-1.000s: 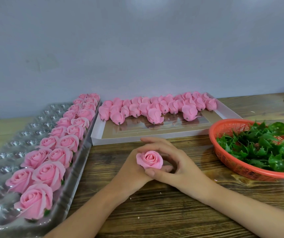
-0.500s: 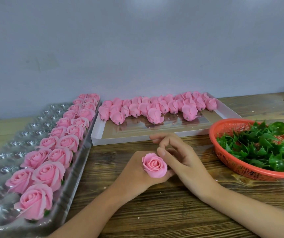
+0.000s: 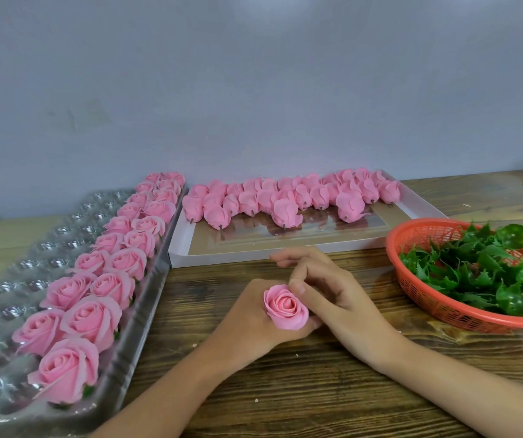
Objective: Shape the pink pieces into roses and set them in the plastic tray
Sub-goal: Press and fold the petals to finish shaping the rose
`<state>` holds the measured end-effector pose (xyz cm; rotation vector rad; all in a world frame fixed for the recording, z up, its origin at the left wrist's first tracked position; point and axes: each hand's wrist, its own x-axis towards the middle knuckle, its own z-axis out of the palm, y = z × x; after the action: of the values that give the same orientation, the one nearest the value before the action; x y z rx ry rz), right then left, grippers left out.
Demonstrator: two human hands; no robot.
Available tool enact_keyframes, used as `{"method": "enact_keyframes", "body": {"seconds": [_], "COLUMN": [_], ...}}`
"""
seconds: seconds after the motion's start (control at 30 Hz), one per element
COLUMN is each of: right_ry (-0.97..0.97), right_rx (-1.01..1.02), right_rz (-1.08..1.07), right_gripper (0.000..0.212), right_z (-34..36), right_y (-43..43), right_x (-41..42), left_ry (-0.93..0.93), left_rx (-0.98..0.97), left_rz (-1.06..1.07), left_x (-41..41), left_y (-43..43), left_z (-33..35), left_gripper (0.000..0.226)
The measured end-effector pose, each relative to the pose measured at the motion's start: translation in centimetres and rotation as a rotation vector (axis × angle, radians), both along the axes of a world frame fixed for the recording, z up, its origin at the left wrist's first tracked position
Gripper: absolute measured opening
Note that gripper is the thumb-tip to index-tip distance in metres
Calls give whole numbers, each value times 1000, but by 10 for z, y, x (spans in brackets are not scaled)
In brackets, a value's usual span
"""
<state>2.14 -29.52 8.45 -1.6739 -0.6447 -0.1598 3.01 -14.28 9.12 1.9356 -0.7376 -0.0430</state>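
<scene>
Low in the middle of the wooden surface (image 3: 285,393), the left hand (image 3: 247,320) has its fingers curled round the base of a pink rose (image 3: 285,306), holding it with the bloom facing up. The right hand (image 3: 342,301) meets it from three o'clock. Its thumb tip and bent forefinger nip the outer petal at the bloom's two o'clock edge, and its other fingers are loosely spread toward twelve. At nine o'clock from the hands lies the clear plastic tray (image 3: 16,279). Two rows of finished roses (image 3: 95,298) fill its right-hand side, while the cups further left are bare. At twelve o'clock a shallow white box (image 3: 285,251) carries a line of unshaped pink pieces (image 3: 285,200) along its far edge, lying on their sides with their short stubs pointing toward the hands. At three o'clock an orange basket (image 3: 411,282) holds green leaves (image 3: 490,270).
</scene>
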Motion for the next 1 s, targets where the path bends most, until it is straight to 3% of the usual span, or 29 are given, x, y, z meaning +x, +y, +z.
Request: {"method": "enact_keyframes", "body": {"seconds": [0.1,0.6,0.77,0.87,1.0], "right_ry": [-83,-250,-395,-476,-444], "right_rx": [-64,-297,-226,-249,-291], "right_rz": [-2,-276,-336,-298,-255], "right_gripper": [16,22,18,21,22], "right_z": [2,-3,1,1,1], "right_y": [0,1,0,0,-3], "right_x": [-2,0,-1,-3,-4], "left_ry": [1,35,52,65,75], "left_rx": [28,41,37,43,46], "left_rz": [-15,-89,-102,-95,-55], "left_x": [0,-1,-1,-1,1], "left_y": [0,-2,-2,-2,-2], "left_z": [0,-1,0,-1,-3], "left_gripper": [41,31,38,21,28]}}
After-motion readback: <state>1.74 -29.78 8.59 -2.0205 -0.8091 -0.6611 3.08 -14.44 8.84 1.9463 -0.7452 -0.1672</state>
